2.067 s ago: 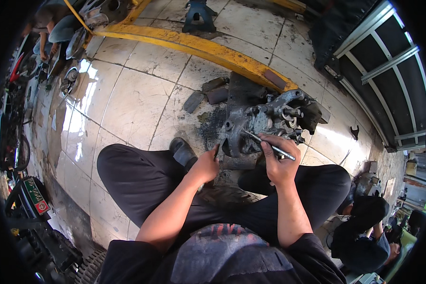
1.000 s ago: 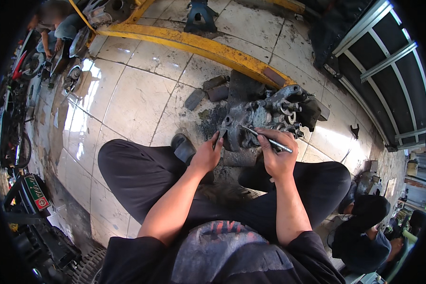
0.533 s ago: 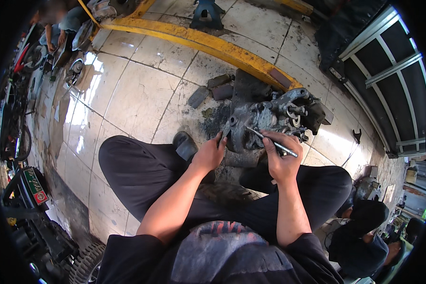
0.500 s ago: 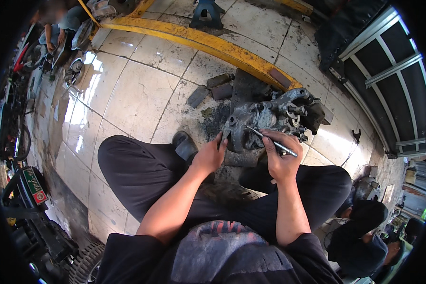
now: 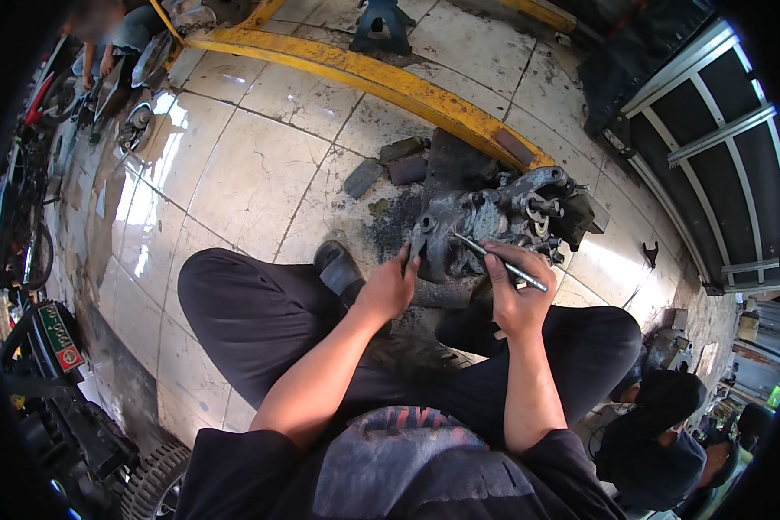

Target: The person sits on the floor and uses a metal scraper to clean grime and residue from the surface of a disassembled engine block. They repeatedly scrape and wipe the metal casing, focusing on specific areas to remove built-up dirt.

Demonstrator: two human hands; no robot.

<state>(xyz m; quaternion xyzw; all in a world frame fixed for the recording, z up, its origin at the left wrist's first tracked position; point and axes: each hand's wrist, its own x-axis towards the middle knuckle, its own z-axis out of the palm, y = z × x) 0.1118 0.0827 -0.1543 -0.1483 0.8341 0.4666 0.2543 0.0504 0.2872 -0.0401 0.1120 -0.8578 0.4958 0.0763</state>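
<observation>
A grey, grimy metal engine casting point(image 5: 472, 217) rests on the floor between my bent legs. My left hand point(image 5: 388, 288) grips the lug on its near left side, thumb and fingers closed around the edge. In my right hand point(image 5: 522, 299) is a slim silver rod-shaped tool point(image 5: 523, 276), held like a pen. Its thin tip reaches up and left onto the casting's near face; whether it touches is too small to tell. Shafts and fittings stick out of the casting's right side.
Behind the casting runs a yellow metal beam point(image 5: 364, 71). Dark blocks point(image 5: 381, 169) lie left of it. A blue stand point(image 5: 380, 26) stands beyond. Motorcycle parts point(image 5: 69, 407) line the left. Another person crouches at lower right point(image 5: 654, 442); one more works at far upper left point(image 5: 104, 65).
My hands and the tool keep nearly the same place, with only a very slight shift. The casting looks unmoved.
</observation>
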